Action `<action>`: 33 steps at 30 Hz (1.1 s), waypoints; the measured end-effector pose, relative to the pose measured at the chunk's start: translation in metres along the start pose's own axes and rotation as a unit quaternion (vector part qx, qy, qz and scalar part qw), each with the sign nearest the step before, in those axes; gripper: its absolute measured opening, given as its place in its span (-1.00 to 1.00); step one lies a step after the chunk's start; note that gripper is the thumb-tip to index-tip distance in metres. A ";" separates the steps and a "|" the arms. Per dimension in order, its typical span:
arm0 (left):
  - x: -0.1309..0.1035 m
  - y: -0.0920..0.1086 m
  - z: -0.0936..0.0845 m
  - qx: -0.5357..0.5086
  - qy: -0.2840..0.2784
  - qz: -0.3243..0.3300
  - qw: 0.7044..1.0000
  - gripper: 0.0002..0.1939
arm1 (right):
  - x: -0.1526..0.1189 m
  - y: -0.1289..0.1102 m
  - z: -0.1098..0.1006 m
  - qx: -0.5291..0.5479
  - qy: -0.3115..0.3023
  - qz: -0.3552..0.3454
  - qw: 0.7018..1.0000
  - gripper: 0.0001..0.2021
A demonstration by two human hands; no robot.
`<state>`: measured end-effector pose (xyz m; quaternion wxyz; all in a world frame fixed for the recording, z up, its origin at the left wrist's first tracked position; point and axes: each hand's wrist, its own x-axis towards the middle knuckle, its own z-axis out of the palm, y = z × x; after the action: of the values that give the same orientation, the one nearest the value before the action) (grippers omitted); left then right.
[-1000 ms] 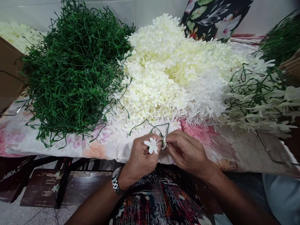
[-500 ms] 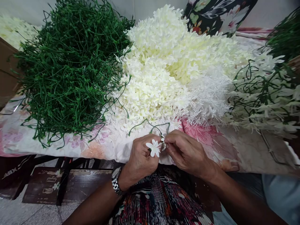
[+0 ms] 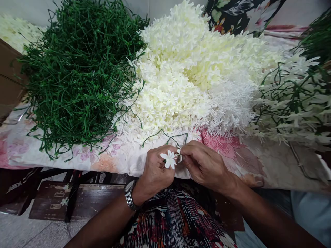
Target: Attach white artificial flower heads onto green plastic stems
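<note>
Close together at the table's front edge, both my hands work on one artificial flower stem. My left hand (image 3: pixel 157 168) is closed round the green stem (image 3: pixel 173 137), whose thin branches stick out above the fist. A white artificial flower (image 3: pixel 169 159) shows at the front of that fist. My right hand (image 3: pixel 207 165) pinches a second small white blossom (image 3: pixel 179 155) between thumb and forefinger, right beside the left fist. How far this blossom sits on its stem tip is hidden by the fingers.
A big heap of green plastic stems (image 3: pixel 82 75) lies on the left. Cream-white blossoms (image 3: pixel 170 89) are piled in the middle, with thin white stamens (image 3: pixel 230 106) beside them. Stems bearing flowers (image 3: pixel 294 100) lie at the right. A floral cloth (image 3: pixel 103 162) covers the table.
The hands stay almost in place, with the right fingers still pinching the small blossom. The view has shifted slightly.
</note>
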<state>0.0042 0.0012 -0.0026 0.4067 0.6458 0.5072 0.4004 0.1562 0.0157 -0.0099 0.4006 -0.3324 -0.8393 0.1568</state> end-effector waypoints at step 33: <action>0.016 0.025 -0.003 -0.192 -0.013 -0.271 0.943 -0.75 | 0.019 0.000 -0.025 0.012 -0.012 0.004 1.000 -0.87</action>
<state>0.0121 0.0134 0.0232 0.6226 0.3993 0.5711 0.3560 0.1668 0.0284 0.0161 0.3942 -0.3288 -0.8407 0.1723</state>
